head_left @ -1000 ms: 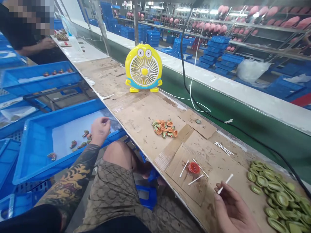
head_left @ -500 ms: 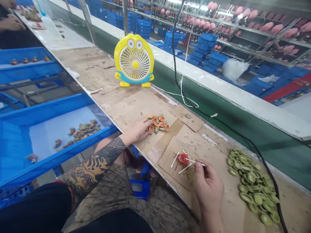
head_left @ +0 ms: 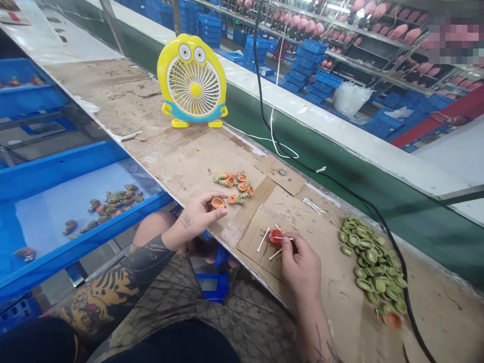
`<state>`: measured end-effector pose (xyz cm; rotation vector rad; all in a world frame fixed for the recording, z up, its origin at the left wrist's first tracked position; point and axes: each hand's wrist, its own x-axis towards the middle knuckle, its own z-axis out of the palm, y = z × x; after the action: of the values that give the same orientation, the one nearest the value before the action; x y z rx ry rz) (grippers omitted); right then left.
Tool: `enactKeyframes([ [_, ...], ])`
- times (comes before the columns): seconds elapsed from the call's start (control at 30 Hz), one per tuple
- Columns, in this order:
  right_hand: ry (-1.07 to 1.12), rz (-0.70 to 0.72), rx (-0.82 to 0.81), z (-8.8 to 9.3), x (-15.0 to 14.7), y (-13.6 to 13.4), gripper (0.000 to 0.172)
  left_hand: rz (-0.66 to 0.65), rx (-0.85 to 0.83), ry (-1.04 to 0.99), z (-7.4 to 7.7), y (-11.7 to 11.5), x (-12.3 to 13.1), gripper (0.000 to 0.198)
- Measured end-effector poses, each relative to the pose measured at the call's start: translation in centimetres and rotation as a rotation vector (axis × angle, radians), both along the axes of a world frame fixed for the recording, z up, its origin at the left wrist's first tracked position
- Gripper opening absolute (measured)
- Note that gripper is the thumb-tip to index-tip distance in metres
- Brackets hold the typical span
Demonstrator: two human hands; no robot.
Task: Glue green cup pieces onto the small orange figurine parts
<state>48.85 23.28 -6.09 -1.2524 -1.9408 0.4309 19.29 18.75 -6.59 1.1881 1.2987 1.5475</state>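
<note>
My left hand (head_left: pixel 196 217) pinches a small orange cup-shaped part (head_left: pixel 218 203) just off a little heap of orange and green parts (head_left: pixel 236 184) on the cardboard-covered bench (head_left: pixel 181 156). My right hand (head_left: pixel 300 264) pinches a cotton swab (head_left: pixel 283 238) with its tip at a small red cap (head_left: pixel 275 235). Two more swabs (head_left: pixel 263 239) lie beside that cap. A pile of green oval pieces (head_left: pixel 372 264) lies to the right of my right hand.
A yellow cartoon desk fan (head_left: pixel 192 80) stands at the back of the bench. A black cable (head_left: pixel 321 171) runs along the green conveyor edge. A blue tray (head_left: pixel 56 171) at the left holds several finished parts. Spare swabs (head_left: pixel 313 205) lie near the cable.
My left hand moved from the blue tray to the heap and lifted out one orange part. My right hand brought its swab to the red cap. The view shifted right.
</note>
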Motion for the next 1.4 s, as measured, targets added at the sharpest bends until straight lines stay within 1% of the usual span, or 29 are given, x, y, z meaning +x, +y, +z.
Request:
enactKeyframes([
  [0.1,0.038,-0.018,0.028,0.4,-0.1,-0.6,0.025,-0.010,-0.100,-0.057,0.2,-0.8,0.8,0.051],
  [0.2,0.081,-0.041,0.047,0.6,0.0,-0.9,0.025,-0.090,-0.200,-0.170,0.4,-1.5,1.4,0.054],
  [0.3,0.128,-0.072,0.056,0.5,0.1,-1.1,0.026,-0.158,-0.213,-0.231,0.6,-2.0,2.0,0.053],
  [0.47,0.173,-0.086,0.045,0.0,0.0,-1.3,0.025,-0.241,-0.210,-0.224,0.9,-2.3,3.1,0.048],
  [0.6,0.187,-0.085,0.020,-0.6,-0.1,-1.5,0.025,-0.265,-0.239,-0.209,0.7,-2.3,4.0,0.042],
  [0.8,0.260,-0.111,-0.020,-1.1,0.3,-1.7,0.029,-0.298,-0.241,-0.190,0.3,-2.2,4.8,0.041],
  [0.9,0.334,-0.122,-0.060,-0.5,0.2,-1.9,0.033,-0.309,-0.232,-0.190,0.5,-2.1,5.4,0.038],
  [1.0,0.481,-0.122,-0.097,0.6,-0.3,-2.8,0.032,-0.322,-0.211,-0.215,0.8,-2.0,6.2,0.033],
  [1.07,0.591,-0.084,-0.129,1.4,-0.8,-3.7,0.029,-0.346,-0.183,-0.229,0.8,-1.9,6.7,0.032],
  [1.13,0.654,-0.023,-0.176,2.1,-1.2,-4.7,0.024,-0.371,-0.142,-0.224,0.6,-1.9,7.2,0.032],
  [1.2,0.658,0.022,-0.214,2.6,-1.5,-5.5,0.021,-0.375,-0.096,-0.201,0.5,-1.9,7.4,0.031],
  [1.27,0.620,0.035,-0.220,2.8,-1.8,-6.1,0.020,-0.368,-0.056,-0.178,0.6,-2.0,7.6,0.028],
  [1.4,0.504,0.061,-0.232,2.8,-2.0,-6.4,0.023,-0.361,-0.007,-0.143,1.2,-2.1,7.7,0.024],
])
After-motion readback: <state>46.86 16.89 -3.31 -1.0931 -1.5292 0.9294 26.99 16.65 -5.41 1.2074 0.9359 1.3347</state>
